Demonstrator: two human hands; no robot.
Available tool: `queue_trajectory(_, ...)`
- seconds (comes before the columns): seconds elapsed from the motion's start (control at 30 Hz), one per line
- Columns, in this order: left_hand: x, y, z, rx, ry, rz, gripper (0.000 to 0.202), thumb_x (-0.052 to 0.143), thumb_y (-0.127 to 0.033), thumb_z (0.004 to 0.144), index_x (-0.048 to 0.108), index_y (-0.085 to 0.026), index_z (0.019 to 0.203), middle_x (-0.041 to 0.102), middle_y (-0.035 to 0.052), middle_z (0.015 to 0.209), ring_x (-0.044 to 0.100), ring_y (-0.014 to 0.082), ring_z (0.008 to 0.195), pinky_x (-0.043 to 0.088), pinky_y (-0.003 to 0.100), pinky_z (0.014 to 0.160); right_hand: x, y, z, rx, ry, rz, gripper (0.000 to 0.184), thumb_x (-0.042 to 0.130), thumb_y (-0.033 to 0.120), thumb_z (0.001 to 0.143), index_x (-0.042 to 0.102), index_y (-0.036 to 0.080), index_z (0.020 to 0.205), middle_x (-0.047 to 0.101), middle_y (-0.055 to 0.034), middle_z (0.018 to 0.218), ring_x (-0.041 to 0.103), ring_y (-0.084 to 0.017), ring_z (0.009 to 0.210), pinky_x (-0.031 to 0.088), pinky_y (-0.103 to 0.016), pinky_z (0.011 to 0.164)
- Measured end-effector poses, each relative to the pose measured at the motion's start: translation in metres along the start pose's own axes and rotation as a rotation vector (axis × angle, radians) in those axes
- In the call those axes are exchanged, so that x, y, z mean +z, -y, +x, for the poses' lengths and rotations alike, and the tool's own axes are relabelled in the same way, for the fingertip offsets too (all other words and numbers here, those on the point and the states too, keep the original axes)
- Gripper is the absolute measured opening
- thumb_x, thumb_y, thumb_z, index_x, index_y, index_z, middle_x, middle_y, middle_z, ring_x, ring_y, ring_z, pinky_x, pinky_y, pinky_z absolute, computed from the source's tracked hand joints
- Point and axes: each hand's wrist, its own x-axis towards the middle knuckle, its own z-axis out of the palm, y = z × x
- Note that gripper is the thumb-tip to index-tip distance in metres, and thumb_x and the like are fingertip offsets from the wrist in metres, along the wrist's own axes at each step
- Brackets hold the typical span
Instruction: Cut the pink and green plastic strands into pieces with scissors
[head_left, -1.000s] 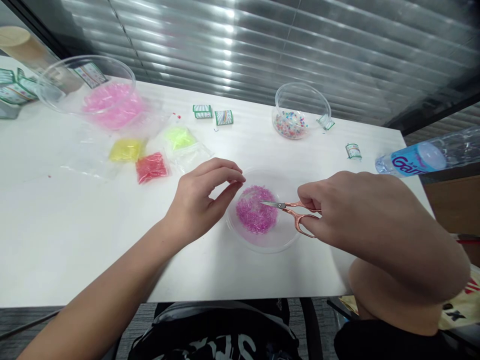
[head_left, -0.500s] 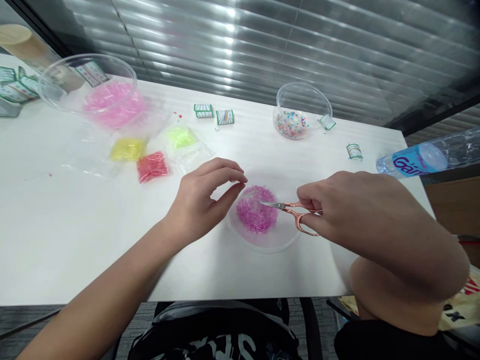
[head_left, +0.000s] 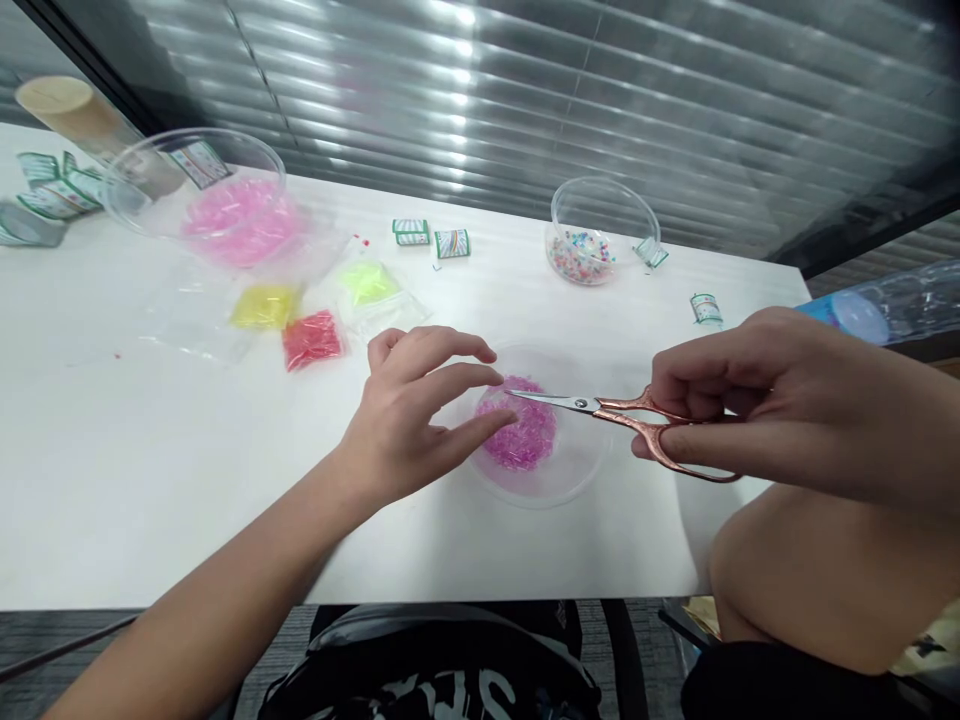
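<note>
A pair of small scissors (head_left: 581,404) with rose-gold handles is gripped in my right hand (head_left: 765,400), fingers in the loops, blades pointing left. Its tip hangs over a round clear plastic bowl (head_left: 585,465) that holds a heap of pink, short tube-like pieces (head_left: 529,440). My left hand (head_left: 420,410) reaches over the bowl's left side, thumb and fingers apart, with nothing visible between them. The blade tip is near its fingers; whether they touch I cannot tell.
On the left lie a red packet (head_left: 312,340), a yellow packet (head_left: 265,306) and a light green packet (head_left: 367,283). Behind them stands a clear tub (head_left: 195,135) beside pink material (head_left: 244,222). Another tub (head_left: 604,185) holds multicoloured beads. A water bottle (head_left: 862,315) lies at right.
My right hand and the scissors have shifted right and look larger. My left thumb and fingers have spread from a near pinch. The view has shifted slightly.
</note>
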Motion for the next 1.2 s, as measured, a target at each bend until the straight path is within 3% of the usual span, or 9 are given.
queue_trajectory(0.27,0.002,-0.001,-0.001,0.05,-0.104,0.014,0.011,0.07,-0.032,0.081,0.063,-0.025,0.087,0.07,0.0013,0.088,0.065,0.0195,0.086,0.042,0.039,0.08,0.001,0.007,0.0,-0.01,0.004,0.106,0.034,0.063,0.039,0.078,0.051,0.018,0.055,0.043,0.0031,0.047,0.035,-0.008,0.045,0.024,-0.022,0.041)
queue_trajectory(0.8,0.002,-0.001,-0.002,0.08,-0.063,-0.016,0.005,0.067,-0.029,0.084,0.065,-0.026,0.087,0.071,-0.0016,0.086,0.066,0.0189,0.09,0.038,0.038,0.086,0.003,0.005,0.012,-0.006,0.061,0.211,0.033,0.069,0.032,0.071,0.045,0.017,0.054,0.04,0.0052,0.047,0.034,-0.006,0.045,0.026,-0.02,0.041)
queue_trajectory(1.2,0.002,-0.002,0.0,0.094,-0.037,-0.014,0.003,0.067,-0.03,0.084,0.066,-0.027,0.085,0.072,-0.0034,0.082,0.066,0.0186,0.091,0.035,0.039,0.084,0.005,0.004,0.013,0.001,0.073,0.185,0.028,0.07,0.033,0.071,0.053,0.016,0.056,0.046,0.0036,0.048,0.039,-0.007,0.045,0.029,-0.02,0.04)
